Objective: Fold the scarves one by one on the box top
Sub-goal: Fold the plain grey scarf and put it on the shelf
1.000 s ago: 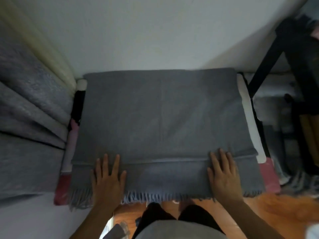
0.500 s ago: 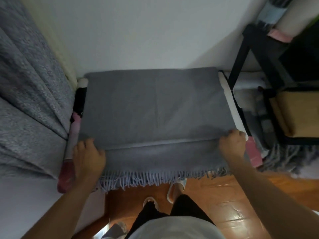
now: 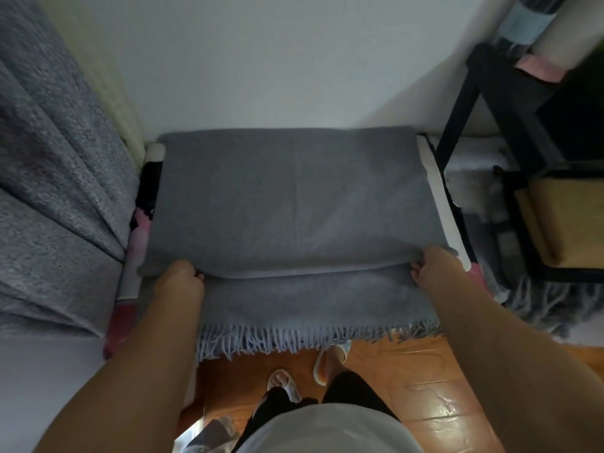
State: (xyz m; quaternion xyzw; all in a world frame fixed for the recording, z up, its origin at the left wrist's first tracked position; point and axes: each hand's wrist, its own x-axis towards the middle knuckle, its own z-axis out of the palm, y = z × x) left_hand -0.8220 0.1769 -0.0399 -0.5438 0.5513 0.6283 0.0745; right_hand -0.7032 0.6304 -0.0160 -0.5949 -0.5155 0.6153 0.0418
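The soft grey woollen scarf (image 3: 291, 204) lies flat on the box top (image 3: 438, 188), fringe overhanging. The left hand (image 3: 179, 281) and right hand (image 3: 436, 266) each close their grip, pinching its folded upper layer.

A grey woollen scarf (image 3: 294, 204) with a pale fringed end is spread flat across the white-edged box top (image 3: 439, 204); a folded upper layer is laid over a lower layer, whose fringe is hung over the near edge

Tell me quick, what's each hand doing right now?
Left hand: closed on the near folded edge of the grey scarf.
Right hand: closed on that same edge.
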